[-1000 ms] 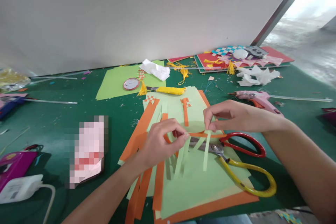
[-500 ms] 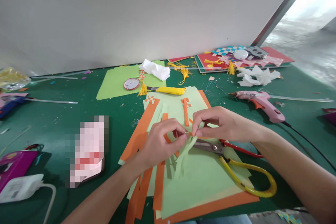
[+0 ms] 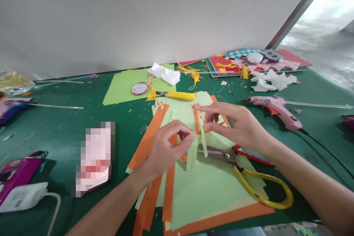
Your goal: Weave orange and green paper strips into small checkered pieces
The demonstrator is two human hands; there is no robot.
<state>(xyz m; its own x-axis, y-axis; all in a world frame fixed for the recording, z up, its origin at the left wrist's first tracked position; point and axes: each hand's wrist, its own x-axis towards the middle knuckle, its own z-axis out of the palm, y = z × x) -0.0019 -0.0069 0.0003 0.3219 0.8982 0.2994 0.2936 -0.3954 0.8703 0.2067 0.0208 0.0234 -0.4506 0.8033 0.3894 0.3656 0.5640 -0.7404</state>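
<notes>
My left hand [image 3: 173, 147] pinches the end of a small weave of paper strips between thumb and index finger. Its pale green strips [image 3: 192, 155] hang down, and orange strips run across toward the right. Over that weave's right side, my right hand [image 3: 235, 120] has its thumb and index finger apart; the thumb is beside an orange strip. Stacked pale green sheets [image 3: 210, 191] with orange paper [image 3: 221, 223] beneath lie under both hands. Scissors [image 3: 226, 156] with one red and one yellow handle rest on the sheets, blades partly behind the strips.
A yellow utility knife [image 3: 181, 96] lies beyond the sheets. To the right is a pink glue gun [image 3: 279, 108] with a cord. A blurred-out phone [image 3: 95, 158] and a white charger [image 3: 23, 197] lie on the left. Crumpled tissue [image 3: 272, 80] and yellow tassels [image 3: 195, 77] are toward the back.
My right fingers have opened from their pinch and moved slightly up from the strips. The weave has turned, and its green strips now hang more separately. My left hand keeps its pinch.
</notes>
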